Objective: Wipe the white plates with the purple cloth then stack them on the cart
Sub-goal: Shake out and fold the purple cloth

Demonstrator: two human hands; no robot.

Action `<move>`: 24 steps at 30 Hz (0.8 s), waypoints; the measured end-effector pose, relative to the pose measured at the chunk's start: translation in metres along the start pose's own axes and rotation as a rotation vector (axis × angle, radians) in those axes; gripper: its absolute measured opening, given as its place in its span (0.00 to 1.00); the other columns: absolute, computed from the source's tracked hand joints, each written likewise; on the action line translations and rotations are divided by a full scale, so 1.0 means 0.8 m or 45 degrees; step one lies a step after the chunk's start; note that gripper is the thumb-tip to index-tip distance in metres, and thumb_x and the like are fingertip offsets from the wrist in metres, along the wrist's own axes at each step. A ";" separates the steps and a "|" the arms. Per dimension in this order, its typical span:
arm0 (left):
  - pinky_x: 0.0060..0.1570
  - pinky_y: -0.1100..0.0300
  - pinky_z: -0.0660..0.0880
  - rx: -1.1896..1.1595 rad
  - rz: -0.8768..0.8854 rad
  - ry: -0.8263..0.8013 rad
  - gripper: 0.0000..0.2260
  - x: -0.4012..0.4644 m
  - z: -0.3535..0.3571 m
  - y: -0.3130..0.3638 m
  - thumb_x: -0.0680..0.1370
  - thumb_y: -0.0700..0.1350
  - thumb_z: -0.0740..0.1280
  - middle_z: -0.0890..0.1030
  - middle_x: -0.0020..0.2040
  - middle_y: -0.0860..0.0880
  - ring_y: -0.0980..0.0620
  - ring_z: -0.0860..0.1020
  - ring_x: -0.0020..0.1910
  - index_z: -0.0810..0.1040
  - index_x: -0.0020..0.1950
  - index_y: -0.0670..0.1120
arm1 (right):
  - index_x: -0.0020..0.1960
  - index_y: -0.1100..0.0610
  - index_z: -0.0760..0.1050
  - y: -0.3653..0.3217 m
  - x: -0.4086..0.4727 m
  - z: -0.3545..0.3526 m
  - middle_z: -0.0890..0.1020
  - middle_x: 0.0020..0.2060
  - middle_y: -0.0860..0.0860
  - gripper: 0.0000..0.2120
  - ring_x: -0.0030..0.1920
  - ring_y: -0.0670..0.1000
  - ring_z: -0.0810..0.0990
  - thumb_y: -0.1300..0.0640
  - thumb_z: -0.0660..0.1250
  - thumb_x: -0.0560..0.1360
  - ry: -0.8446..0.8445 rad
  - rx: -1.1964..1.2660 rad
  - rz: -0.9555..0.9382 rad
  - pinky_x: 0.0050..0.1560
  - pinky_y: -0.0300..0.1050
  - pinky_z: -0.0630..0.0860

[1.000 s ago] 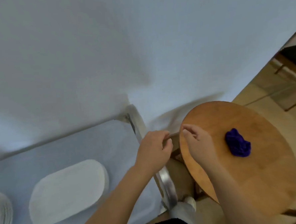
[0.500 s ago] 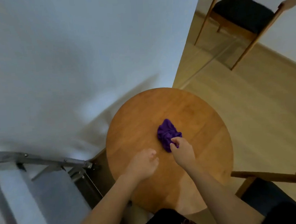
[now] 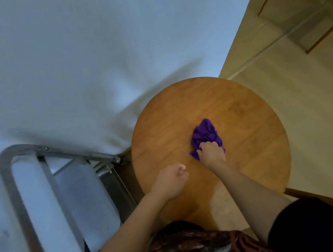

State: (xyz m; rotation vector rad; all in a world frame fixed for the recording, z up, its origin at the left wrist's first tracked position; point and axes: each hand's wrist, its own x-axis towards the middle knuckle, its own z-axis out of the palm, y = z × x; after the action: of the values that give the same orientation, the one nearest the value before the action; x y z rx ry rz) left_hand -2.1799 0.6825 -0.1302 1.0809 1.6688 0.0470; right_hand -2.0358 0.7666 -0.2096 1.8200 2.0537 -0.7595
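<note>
Right hand (image 3: 211, 152): grasps purple cloth (image 3: 205, 135), mid round table (image 3: 249, 120).
Left hand (image 3: 170, 181): loosely curled, empty, near table's left edge.
Cart (image 3: 10, 174): beside table.

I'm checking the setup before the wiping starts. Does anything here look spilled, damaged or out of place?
Nothing stands out. The purple cloth lies bunched on the round wooden table, gripped by the right hand; the left hand holds nothing. No plates are in view, and no spill shows.
</note>
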 end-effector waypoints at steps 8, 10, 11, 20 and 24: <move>0.62 0.61 0.62 -0.143 0.275 0.368 0.32 -0.039 -0.035 -0.010 0.74 0.54 0.69 0.67 0.72 0.53 0.57 0.65 0.67 0.59 0.75 0.53 | 0.40 0.59 0.79 -0.066 -0.085 -0.107 0.80 0.31 0.48 0.09 0.35 0.46 0.77 0.58 0.65 0.77 -0.136 0.785 -0.587 0.38 0.41 0.73; 0.69 0.54 0.60 -0.343 0.322 0.389 0.40 -0.067 -0.053 -0.004 0.72 0.54 0.72 0.61 0.75 0.52 0.54 0.60 0.72 0.51 0.77 0.55 | 0.38 0.54 0.80 -0.087 -0.119 -0.139 0.81 0.29 0.46 0.10 0.30 0.41 0.76 0.58 0.66 0.77 -0.287 0.920 -0.706 0.32 0.32 0.71; 0.69 0.52 0.63 -0.474 0.340 0.395 0.40 -0.083 -0.063 -0.003 0.71 0.52 0.73 0.64 0.74 0.49 0.51 0.63 0.71 0.52 0.76 0.54 | 0.38 0.52 0.81 -0.098 -0.136 -0.151 0.82 0.32 0.47 0.10 0.32 0.42 0.78 0.58 0.66 0.77 -0.338 0.996 -0.742 0.34 0.32 0.72; 0.39 0.61 0.76 -0.947 0.688 0.424 0.10 -0.249 -0.134 -0.043 0.74 0.33 0.65 0.83 0.35 0.50 0.53 0.80 0.37 0.81 0.40 0.47 | 0.46 0.53 0.74 -0.186 -0.261 -0.162 0.79 0.32 0.41 0.08 0.35 0.41 0.77 0.54 0.72 0.71 -0.247 1.007 -1.000 0.36 0.33 0.72; 0.38 0.61 0.73 -0.968 0.814 0.509 0.16 -0.297 -0.149 -0.058 0.71 0.32 0.63 0.79 0.31 0.53 0.56 0.76 0.32 0.78 0.33 0.52 | 0.51 0.52 0.76 -0.214 -0.306 -0.151 0.84 0.44 0.46 0.12 0.47 0.46 0.82 0.54 0.73 0.70 -0.422 0.948 -1.050 0.45 0.36 0.76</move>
State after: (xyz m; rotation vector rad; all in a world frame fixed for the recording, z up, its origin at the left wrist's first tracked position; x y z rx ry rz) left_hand -2.3043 0.5538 0.0712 0.9825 1.3651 1.2723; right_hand -2.1501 0.6224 0.0551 0.8718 2.4282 -2.0954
